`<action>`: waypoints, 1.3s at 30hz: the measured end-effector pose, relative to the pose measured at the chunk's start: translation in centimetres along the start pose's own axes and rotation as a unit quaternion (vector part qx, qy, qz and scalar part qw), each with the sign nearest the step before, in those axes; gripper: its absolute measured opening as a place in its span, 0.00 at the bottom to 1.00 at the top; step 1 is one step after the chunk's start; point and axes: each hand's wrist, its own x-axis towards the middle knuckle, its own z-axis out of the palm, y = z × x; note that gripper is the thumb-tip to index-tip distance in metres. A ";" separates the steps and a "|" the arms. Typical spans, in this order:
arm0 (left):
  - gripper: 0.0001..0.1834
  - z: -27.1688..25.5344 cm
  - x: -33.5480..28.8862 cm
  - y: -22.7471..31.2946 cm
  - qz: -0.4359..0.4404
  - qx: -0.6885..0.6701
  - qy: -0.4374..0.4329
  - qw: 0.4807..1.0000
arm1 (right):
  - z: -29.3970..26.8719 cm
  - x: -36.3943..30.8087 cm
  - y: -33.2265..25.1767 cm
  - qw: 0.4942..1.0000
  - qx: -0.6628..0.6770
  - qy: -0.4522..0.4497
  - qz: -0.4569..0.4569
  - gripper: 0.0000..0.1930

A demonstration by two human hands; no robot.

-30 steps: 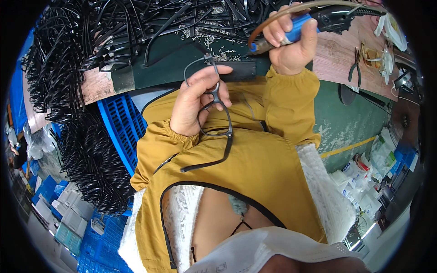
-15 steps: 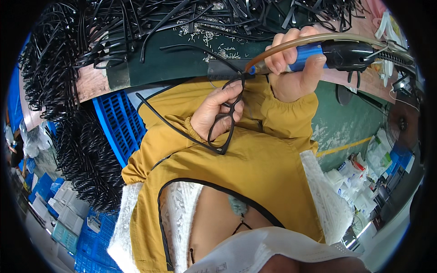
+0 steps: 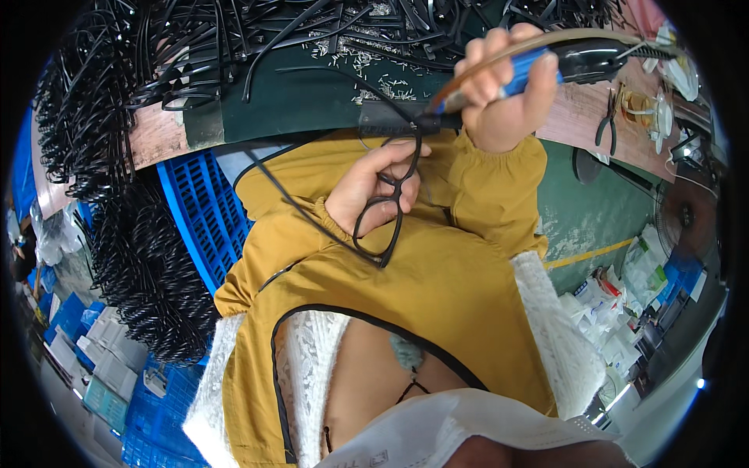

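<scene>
My left hand (image 3: 374, 187) is closed around a black eyeglass frame (image 3: 384, 257) with both temples spread open. One temple reaches over the bench, the other across my sleeve. At the bench edge, the frame's upper hinge corner rests by a small dark block (image 3: 382, 118). A blue-and-black electric screwdriver (image 3: 581, 64) is gripped in my right hand (image 3: 499, 105), its tip angled down toward that hinge. Along the tool runs a brownish tube (image 3: 562, 36). Motion blurs the right fingers and the tip, so I cannot tell whether the tip touches the hinge.
Loose black temples (image 3: 312, 27) and scattered small screws (image 3: 390, 87) lie on the dark green mat (image 3: 273, 101). Piles of black frames (image 3: 148, 288) hang at the left beside a blue crate (image 3: 204, 207). Pliers (image 3: 607, 129) rest on the bench at right.
My right hand and the screwdriver have shifted slightly up, uncovering the pliers. The eyeglass frame has turned a little in my left hand, which stays nearly in place.
</scene>
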 end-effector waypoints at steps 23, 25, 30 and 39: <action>0.16 -2.4 -1.0 -0.8 0.551 0.529 0.029 0.645 | 1.5 2.7 0.6 0.993 -0.046 -0.107 0.021 0.19; 0.14 -2.8 -0.2 -1.1 0.587 0.481 0.015 0.651 | 2.1 2.7 0.6 0.989 -0.045 -0.137 0.018 0.17; 0.08 -3.4 1.4 -1.9 0.620 0.399 -0.003 0.676 | 2.2 2.7 1.0 0.995 -0.028 -0.059 0.072 0.12; 0.08 -4.0 -1.8 -0.1 0.569 0.453 -0.001 0.686 | -1.3 0.8 0.7 0.993 0.056 -0.038 0.094 0.16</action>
